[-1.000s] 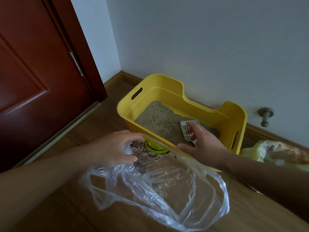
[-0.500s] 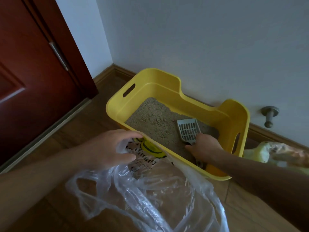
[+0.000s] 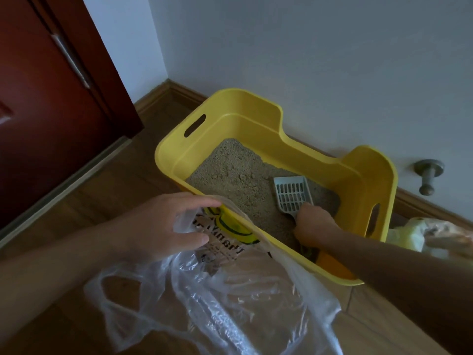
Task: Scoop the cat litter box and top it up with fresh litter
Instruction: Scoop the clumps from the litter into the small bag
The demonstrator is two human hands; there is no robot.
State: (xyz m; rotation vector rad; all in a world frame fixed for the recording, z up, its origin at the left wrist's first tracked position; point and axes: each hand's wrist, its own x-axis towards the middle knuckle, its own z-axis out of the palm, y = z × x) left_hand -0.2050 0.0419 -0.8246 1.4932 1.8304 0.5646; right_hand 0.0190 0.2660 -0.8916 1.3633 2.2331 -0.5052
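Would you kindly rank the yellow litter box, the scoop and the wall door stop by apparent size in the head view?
1. yellow litter box, by far the largest.
2. scoop, held by the right hand.
3. door stop, smallest, though it lies farther away.

Dim, bluish indoor light, soft shadows, slightly soft focus, wide-angle bending at edges

One litter box [image 3: 368, 172], one scoop [image 3: 291, 194], one clear plastic bag [image 3: 230, 303], two hands [image 3: 163, 224]
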